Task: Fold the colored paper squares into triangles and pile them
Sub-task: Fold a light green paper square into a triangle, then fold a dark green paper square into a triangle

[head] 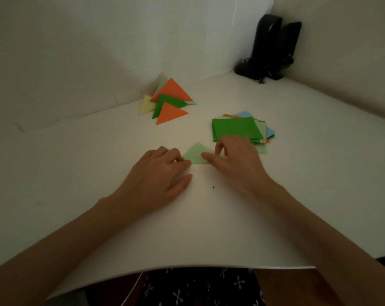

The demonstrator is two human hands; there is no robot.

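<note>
Dark patterned fabric (200, 288) shows at the bottom centre, just below the near edge of the white table (209, 228), and both bare forearms reach up from the lower corners to the middle of the frame. Between the hands lies a light green triangle (196, 153), already folded. The left hand (158, 173) has bent fingertips on its left corner, and I cannot tell whether they pinch or only press. The right hand (235, 160) appears to pinch its right corner between thumb and forefinger, so this looks like the creasing step. Up and left of centre a loose pile of triangles (167, 100) holds several finished pieces. The stack of squares (235, 129), touching the right hand's far side, still holds several sheets, so a good share is left. Bare tabletop separates triangle and pile. Walls close in behind the pile, and black speakers (268, 45) fill the upper right corner.
</note>
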